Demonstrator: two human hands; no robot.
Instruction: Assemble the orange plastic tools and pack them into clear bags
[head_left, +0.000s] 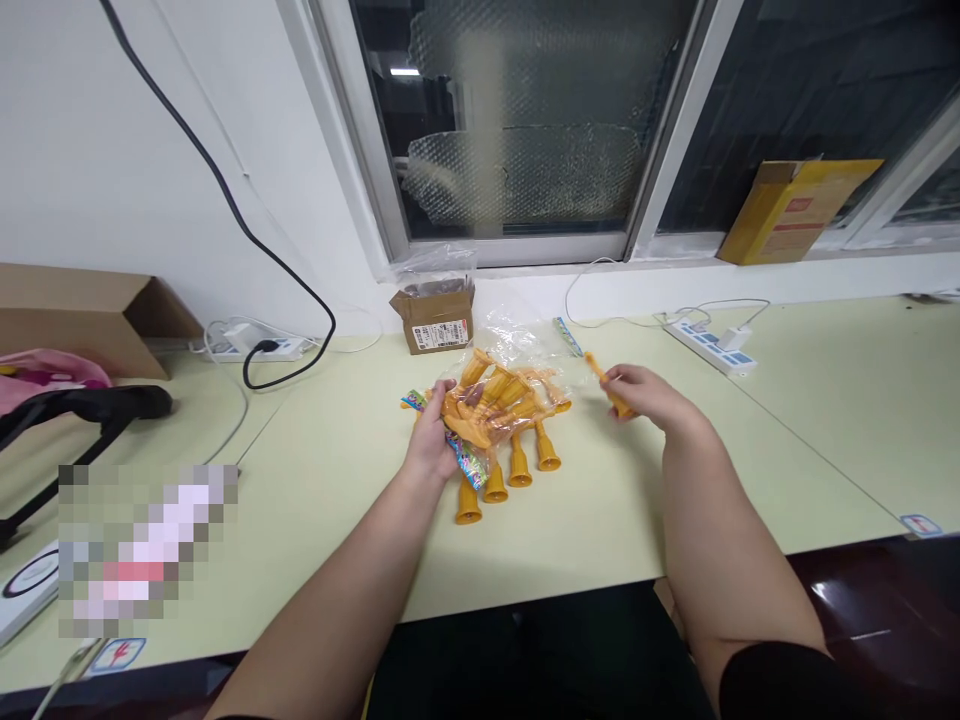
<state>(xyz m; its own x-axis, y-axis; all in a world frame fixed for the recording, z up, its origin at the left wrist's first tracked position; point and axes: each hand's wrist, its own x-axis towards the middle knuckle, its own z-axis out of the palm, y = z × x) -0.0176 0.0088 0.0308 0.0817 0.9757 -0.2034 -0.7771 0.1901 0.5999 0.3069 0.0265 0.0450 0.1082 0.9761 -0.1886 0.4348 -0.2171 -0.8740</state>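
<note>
My left hand is closed on the near left side of a clear plastic bag with a colourful printed strip. Inside the bag several orange plastic pieces with bell-shaped ends show, resembling toy horns. Beneath and in front of it, more orange horn-like pieces lie on the table, their flared ends facing me. To the right, my right hand grips one slim orange plastic piece, apart from the bag. My fingers cover its middle, so its full shape is partly hidden.
A small open cardboard box stands behind the bag against the wall. Power strips with cables lie at the back right and back left. A yellow carton leans on the window sill. A black strap-like frame lies at far left.
</note>
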